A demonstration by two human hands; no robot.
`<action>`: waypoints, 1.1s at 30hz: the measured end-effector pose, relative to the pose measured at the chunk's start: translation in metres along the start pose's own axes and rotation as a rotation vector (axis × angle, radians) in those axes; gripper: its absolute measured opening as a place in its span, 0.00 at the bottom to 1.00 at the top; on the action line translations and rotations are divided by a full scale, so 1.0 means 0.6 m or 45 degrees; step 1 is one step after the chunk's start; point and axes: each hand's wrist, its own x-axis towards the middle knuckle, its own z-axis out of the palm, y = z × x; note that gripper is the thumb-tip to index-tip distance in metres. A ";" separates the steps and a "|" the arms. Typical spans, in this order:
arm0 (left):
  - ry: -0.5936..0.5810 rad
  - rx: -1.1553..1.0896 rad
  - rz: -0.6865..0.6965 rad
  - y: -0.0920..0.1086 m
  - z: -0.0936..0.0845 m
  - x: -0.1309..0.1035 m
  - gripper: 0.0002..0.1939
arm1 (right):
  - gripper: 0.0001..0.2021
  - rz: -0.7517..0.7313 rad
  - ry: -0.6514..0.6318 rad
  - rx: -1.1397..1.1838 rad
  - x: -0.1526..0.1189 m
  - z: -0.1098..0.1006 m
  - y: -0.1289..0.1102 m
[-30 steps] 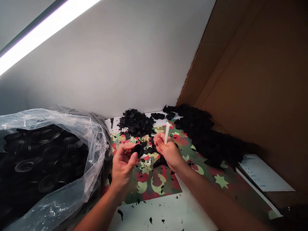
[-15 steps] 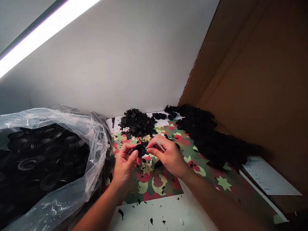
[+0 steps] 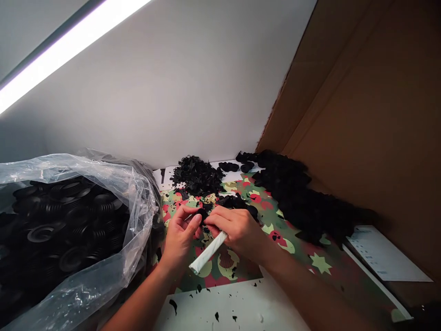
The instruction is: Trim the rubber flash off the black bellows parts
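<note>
Between thumb and fingers, my left hand grips a small black rubber part above the patterned sheet. My right hand is closed beside it, its fingertips at the part's right edge. A pale, wrapped stick-like tool sticks out from under my right hand, pointing down and left. Whatever its other end touches is hidden by my fingers. Dark pieces lie just behind my right hand.
On the left, a clear plastic bag holds several ribbed black parts. Black scraps are heaped at the back. A long black pile runs along the cardboard. A white paper lies at right.
My right hand has turned over, palm down, and moved slightly left. The pale tool has swung out toward the lower left. The black part in my left hand has tilted and shows less of its face.
</note>
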 end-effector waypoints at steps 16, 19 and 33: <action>0.003 0.008 0.026 0.003 0.001 -0.007 0.18 | 0.08 0.163 0.105 0.364 0.005 0.003 -0.007; -0.018 0.057 0.071 0.000 -0.001 -0.004 0.19 | 0.09 0.122 0.067 0.258 0.003 0.003 -0.009; -0.169 -0.017 0.087 -0.006 -0.005 -0.004 0.15 | 0.04 0.407 0.221 0.332 0.007 0.003 -0.002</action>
